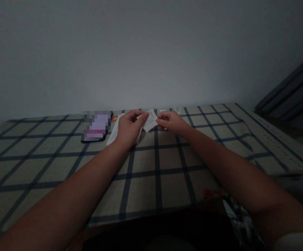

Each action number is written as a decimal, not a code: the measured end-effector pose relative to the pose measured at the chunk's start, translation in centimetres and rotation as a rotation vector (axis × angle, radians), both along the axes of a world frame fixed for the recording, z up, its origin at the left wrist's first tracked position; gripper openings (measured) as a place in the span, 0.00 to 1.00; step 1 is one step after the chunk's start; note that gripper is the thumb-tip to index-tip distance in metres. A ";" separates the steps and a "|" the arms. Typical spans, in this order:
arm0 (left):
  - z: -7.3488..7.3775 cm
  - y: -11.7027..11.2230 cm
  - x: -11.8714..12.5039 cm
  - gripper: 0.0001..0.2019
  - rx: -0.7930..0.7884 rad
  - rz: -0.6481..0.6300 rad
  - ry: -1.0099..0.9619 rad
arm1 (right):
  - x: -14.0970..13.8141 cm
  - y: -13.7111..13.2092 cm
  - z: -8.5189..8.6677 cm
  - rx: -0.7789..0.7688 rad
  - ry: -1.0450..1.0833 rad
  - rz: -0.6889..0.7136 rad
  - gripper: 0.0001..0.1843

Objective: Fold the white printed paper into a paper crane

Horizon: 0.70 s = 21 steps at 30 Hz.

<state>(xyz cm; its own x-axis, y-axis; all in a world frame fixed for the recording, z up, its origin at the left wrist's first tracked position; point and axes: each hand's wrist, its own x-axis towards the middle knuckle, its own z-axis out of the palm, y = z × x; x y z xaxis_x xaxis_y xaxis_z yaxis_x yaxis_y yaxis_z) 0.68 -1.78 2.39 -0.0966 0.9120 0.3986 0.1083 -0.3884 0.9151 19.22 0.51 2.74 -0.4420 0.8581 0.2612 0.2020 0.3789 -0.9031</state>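
Note:
Between my hands is a small white slip of paper (150, 121) with faint print on it, tilted above the table. My left hand (131, 126) pinches its left side between thumb and fingers. At the slip's right edge, the closed fingertips of my right hand (171, 122) grip it. Under and beside my left hand lies a larger white printed sheet (112, 135), partly covered by the hand. A small pale piece shows behind my right hand, mostly hidden. The room is dim, so the print cannot be read.
A phone (97, 127) with a lit, blurred screen lies left of my hands. Something clear and crumpled (177, 110) rests near the table's back edge. A checked cloth (146, 174) covers the table, which meets a plain wall (151, 52). Dark folded fabric (295, 87) hangs at the right.

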 end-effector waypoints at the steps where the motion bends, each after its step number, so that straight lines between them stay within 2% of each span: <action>1: 0.0 0.1 -0.1 0.13 -0.001 0.003 -0.015 | 0.0 0.0 0.0 -0.013 0.003 -0.009 0.09; 6: -0.3 0.8 -0.7 0.15 -0.011 0.060 -0.024 | 0.0 -0.1 0.1 -0.038 0.008 -0.022 0.07; 11: -0.3 2.0 -1.8 0.15 -0.018 0.112 -0.183 | 0.5 0.3 -0.1 -0.038 0.012 -0.066 0.07; 13: -0.3 2.3 -2.0 0.15 -0.026 0.108 -0.180 | 0.6 0.4 -0.1 -0.072 0.047 -0.087 0.07; 16: -0.4 2.1 -1.7 0.14 -0.039 0.064 -0.121 | 0.5 0.3 -0.1 -0.098 0.095 -0.073 0.09; 21: -0.6 1.0 -0.8 0.12 -0.071 -0.069 -0.050 | 0.3 0.4 -0.8 -0.046 0.032 0.064 0.14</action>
<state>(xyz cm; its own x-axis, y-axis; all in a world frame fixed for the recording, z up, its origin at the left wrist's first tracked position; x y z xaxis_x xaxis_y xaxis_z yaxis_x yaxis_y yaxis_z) -0.09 -0.76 1.77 -0.0508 0.9429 0.3291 0.0365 -0.3276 0.9441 19.54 0.87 1.99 -0.4880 0.8401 0.2369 0.1492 0.3478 -0.9256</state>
